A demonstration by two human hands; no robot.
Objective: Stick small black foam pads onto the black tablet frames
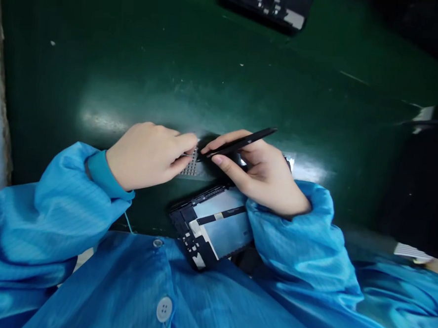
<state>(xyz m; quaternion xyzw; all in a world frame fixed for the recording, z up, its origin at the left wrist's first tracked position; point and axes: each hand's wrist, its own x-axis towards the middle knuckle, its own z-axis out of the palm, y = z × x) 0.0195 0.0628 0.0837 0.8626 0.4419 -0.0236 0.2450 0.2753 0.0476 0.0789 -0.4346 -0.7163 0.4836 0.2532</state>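
My left hand point(151, 155) is closed, thumb and forefinger pinched at the edge of a sheet of small grey pads point(190, 166) set in rows. Its fingers cover much of that sheet. In my right hand point(265, 174) is a pair of black tweezers point(238, 143), held like a pen. Their tips point left and down, close to the sheet and my left fingertips; whether they touch it I cannot tell. Below my right hand, an opened phone body point(215, 228) lies tilted at the table's near edge, against my blue coat. My right sleeve covers part of it.
A second phone body point(267, 6) lies at the far side of the green table point(99, 57). Dark objects point(421, 181) stand along the right side. Blue fabric point(407, 299) shows at lower right. The table's left edge point(2, 96) is worn.
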